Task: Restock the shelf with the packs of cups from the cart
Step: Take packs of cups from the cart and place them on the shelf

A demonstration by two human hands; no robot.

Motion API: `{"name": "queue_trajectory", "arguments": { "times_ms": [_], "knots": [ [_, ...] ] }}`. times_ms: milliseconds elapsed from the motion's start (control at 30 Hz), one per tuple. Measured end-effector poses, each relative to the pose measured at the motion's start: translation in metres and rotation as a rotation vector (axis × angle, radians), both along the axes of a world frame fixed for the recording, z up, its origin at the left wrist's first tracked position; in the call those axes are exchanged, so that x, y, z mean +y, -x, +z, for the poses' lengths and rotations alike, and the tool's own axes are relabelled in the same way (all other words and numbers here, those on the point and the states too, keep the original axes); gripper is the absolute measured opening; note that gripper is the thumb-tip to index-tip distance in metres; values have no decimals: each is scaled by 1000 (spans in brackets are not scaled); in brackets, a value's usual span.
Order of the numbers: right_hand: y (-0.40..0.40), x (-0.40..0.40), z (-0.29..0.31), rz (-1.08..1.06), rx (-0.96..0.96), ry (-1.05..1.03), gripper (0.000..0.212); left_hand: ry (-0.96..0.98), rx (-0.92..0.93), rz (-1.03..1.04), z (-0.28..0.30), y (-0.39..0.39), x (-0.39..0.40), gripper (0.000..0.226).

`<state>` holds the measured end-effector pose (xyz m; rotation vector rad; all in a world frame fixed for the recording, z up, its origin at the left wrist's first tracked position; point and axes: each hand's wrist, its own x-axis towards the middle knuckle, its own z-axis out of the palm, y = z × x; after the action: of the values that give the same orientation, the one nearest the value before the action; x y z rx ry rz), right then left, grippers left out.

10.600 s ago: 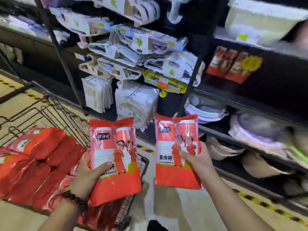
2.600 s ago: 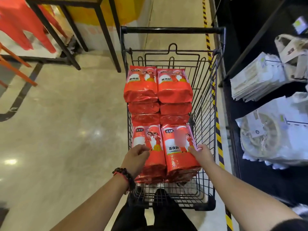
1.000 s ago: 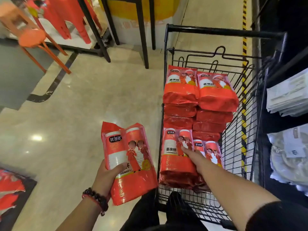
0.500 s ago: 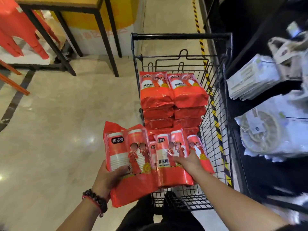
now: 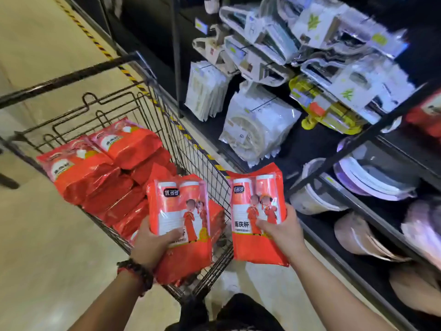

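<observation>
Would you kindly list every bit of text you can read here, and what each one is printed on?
"优多多": dark badge on the pack in the left hand.
"优多多": same badge on the pack in the right hand.
"喜庆杯": pack in the right hand, lower label.
"喜庆杯": nearest pack in the cart, blurred.
Shelf price tags and white hanging packs: unreadable.

Packs of cups [image 5: 105, 168] lie in the cart [image 5: 191, 149], left of the shelf [image 5: 358, 144].

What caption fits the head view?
Left hand and right hand each hold a red cup pack beside the cart.
</observation>
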<state>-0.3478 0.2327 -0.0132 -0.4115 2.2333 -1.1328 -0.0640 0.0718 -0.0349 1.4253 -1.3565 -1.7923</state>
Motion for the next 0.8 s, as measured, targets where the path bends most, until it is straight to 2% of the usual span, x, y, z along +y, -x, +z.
{"name": "queue_trajectory", "arguments": {
  "times_ms": [67, 333, 567, 700, 800],
  "knots": [
    [10, 25, 6, -87, 2, 50, 65, 14, -24, -60, 1, 24, 4, 81],
    [38, 129, 22, -305, 26, 140, 72, 202, -43, -299, 37, 112, 57, 64],
    [48, 246, 29, -526, 16, 218, 71, 247, -66, -454, 54, 173, 136, 74],
    [54, 305, 31, -644, 21, 228, 73, 288, -46, -554, 57, 205, 174, 47],
    [59, 339, 37, -737, 35, 221, 69, 364, -48, -610, 62, 224, 193, 48]
  ]
}}
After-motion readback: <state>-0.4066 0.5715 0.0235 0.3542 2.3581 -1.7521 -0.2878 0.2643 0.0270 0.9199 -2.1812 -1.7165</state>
